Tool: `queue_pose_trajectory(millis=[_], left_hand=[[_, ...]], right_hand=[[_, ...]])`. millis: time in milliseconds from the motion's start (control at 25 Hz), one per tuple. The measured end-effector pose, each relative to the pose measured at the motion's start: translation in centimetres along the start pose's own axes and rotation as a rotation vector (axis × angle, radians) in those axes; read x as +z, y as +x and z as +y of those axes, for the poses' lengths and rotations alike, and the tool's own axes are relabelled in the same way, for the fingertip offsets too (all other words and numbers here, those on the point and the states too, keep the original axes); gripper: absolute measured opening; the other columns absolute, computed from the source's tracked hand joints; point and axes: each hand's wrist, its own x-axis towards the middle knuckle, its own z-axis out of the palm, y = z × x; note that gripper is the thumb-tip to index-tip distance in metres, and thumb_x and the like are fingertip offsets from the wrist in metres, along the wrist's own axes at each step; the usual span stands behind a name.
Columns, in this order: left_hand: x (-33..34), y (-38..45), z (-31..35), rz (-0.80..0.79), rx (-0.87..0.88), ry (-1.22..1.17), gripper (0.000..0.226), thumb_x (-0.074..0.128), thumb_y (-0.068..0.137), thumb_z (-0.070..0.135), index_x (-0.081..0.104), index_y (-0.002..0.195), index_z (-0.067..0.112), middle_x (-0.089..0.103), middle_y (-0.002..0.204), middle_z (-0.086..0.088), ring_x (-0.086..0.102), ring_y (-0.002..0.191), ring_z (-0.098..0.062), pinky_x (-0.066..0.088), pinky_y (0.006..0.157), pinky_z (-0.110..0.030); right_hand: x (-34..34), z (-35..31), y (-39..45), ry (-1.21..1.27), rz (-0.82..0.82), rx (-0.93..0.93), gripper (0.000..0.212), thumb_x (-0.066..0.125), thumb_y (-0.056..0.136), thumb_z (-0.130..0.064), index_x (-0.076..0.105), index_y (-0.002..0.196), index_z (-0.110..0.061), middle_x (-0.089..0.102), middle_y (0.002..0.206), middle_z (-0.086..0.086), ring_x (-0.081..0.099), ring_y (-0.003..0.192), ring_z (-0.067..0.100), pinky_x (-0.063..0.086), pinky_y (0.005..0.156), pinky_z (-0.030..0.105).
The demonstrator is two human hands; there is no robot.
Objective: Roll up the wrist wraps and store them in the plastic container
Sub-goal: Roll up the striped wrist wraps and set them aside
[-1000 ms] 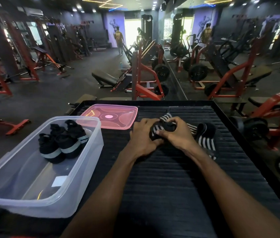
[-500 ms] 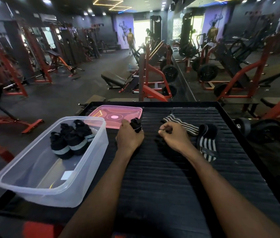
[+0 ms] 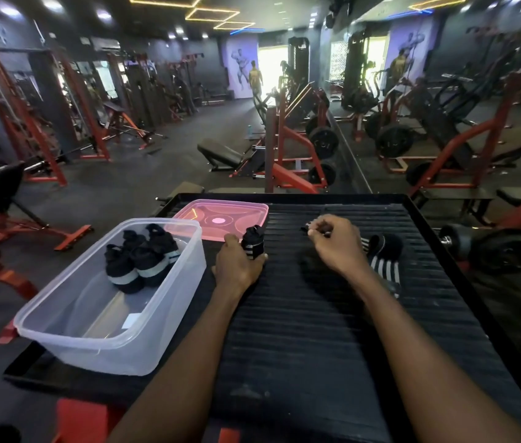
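A black ribbed mat [image 3: 316,330] sits in a dim gym. The left hand [image 3: 236,266] grips a rolled wrap [image 3: 252,241]; the clear container [image 3: 109,314] lies at nine o'clock. The right hand [image 3: 339,244], curled shut, hides part of a striped wrap [image 3: 384,266].

Honestly can't read any text here, the white label [image 3: 131,320] in the plastic container [image 3: 99,343], lower left, looks blank.

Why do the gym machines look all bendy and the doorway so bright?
Head view: the wide-angle lens curves the machines near the edges; daylight washes out the doorway; ceiling lights glare; the pink lid shows a bright reflection.
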Motion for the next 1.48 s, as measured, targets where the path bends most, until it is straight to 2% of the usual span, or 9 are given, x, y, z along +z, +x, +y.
queue_pose_trajectory(millis=[200, 320, 440, 680, 840, 1000, 1200, 1320, 1480], left_hand=[[-1.2, -2.7, 3.4, 0.29, 0.171, -0.021, 0.067, 0.072, 0.08, 0.043, 0.04, 0.131, 0.014, 0.045, 0.133, -0.011, 0.045, 0.123, -0.029, 0.042, 0.104, -0.047], [-0.2, -4.3, 6.4, 0.338, 0.413, -0.16, 0.041, 0.068, 0.084, 0.028, 0.05, 0.118, 0.014, 0.047, 0.121, -0.007, 0.047, 0.111, -0.021, 0.042, 0.097, -0.034], [2.5, -4.4, 8.1, 0.107, 0.49, -0.105, 0.019, 0.062, 0.085, 0.023, 0.055, 0.102, 0.017, 0.054, 0.109, -0.005, 0.052, 0.104, -0.024, 0.046, 0.094, -0.039], [7.2, -3.3, 7.5, -0.233, 0.303, -0.136, 0.012, 0.056, 0.09, 0.023, 0.065, 0.087, 0.016, 0.07, 0.092, -0.003, 0.066, 0.091, -0.023, 0.049, 0.078, -0.029], [7.9, -1.7, 6.0, -0.312, 0.103, -0.343, 0.029, 0.055, 0.094, 0.038, 0.065, 0.096, 0.011, 0.073, 0.089, 0.0, 0.068, 0.078, -0.02, 0.046, 0.07, -0.029], [7.0, -1.4, 6.2, -0.396, -0.041, -0.695, 0.042, 0.05, 0.099, 0.043, 0.059, 0.103, 0.002, 0.072, 0.085, -0.009, 0.064, 0.052, -0.015, 0.043, 0.043, -0.023], [6.3, -2.4, 7.3, -0.479, -0.07, -0.978, 0.045, 0.058, 0.097, 0.032, 0.067, 0.106, -0.01, 0.073, 0.097, -0.024, 0.07, 0.079, -0.029, 0.057, 0.065, -0.032], [5.7, -2.7, 8.0, -0.476, -0.079, -1.077, 0.026, 0.058, 0.097, 0.014, 0.065, 0.11, -0.007, 0.071, 0.086, -0.015, 0.07, 0.067, -0.016, 0.055, 0.057, -0.02], [5.8, -3.5, 9.1, -0.497, -0.072, -1.156, 0.016, 0.052, 0.097, 0.003, 0.065, 0.089, 0.007, 0.069, 0.072, -0.007, 0.065, 0.065, -0.017, 0.054, 0.059, -0.024]], right_hand=[[-3.9, 0.6, 0.9, -0.229, 0.325, 0.047, 0.01, 0.058, 0.089, -0.022, 0.067, 0.088, -0.026, 0.068, 0.106, 0.003, 0.058, 0.112, 0.032, 0.045, 0.099, 0.047], [-5.3, 1.8, 1.8, -0.565, 0.209, 0.301, 0.028, 0.059, 0.085, -0.029, 0.065, 0.111, -0.021, 0.051, 0.137, 0.016, 0.038, 0.132, 0.044, 0.028, 0.109, 0.061], [-5.8, 3.4, 2.3, -0.632, 0.042, 0.476, 0.055, 0.061, 0.082, -0.044, 0.054, 0.129, -0.016, 0.036, 0.149, 0.025, 0.032, 0.137, 0.05, 0.021, 0.113, 0.065], [-6.3, 6.3, 2.0, -0.337, -0.132, 0.508, 0.093, 0.071, 0.057, -0.073, 0.057, 0.127, -0.013, 0.063, 0.131, 0.017, 0.061, 0.116, 0.035, 0.051, 0.098, 0.046], [-6.3, 4.3, 1.2, 0.068, -0.374, 0.522, 0.059, 0.081, 0.072, -0.057, 0.073, 0.11, -0.013, 0.078, 0.098, 0.006, 0.074, 0.089, 0.024, 0.06, 0.084, 0.041], [-5.4, 2.2, -0.4, 0.239, -0.668, 0.474, 0.046, 0.078, 0.082, -0.044, 0.072, 0.114, -0.012, 0.076, 0.108, 0.014, 0.072, 0.104, 0.033, 0.054, 0.097, 0.053], [-6.0, 1.0, -1.6, 0.101, -0.892, 0.415, 0.053, 0.059, 0.091, -0.06, 0.07, 0.116, -0.015, 0.074, 0.099, 0.012, 0.067, 0.072, 0.02, 0.055, 0.062, 0.035], [-6.0, 1.5, -1.1, 0.166, -0.8, 0.447, 0.081, 0.037, 0.088, -0.08, 0.072, 0.112, -0.011, 0.073, 0.103, 0.019, 0.069, 0.077, 0.026, 0.057, 0.063, 0.035], [-5.0, 1.6, -0.3, 0.189, -0.374, 0.538, 0.07, 0.038, 0.098, -0.066, 0.071, 0.082, -0.007, 0.071, 0.074, 0.011, 0.066, 0.062, 0.024, 0.056, 0.06, 0.034]])
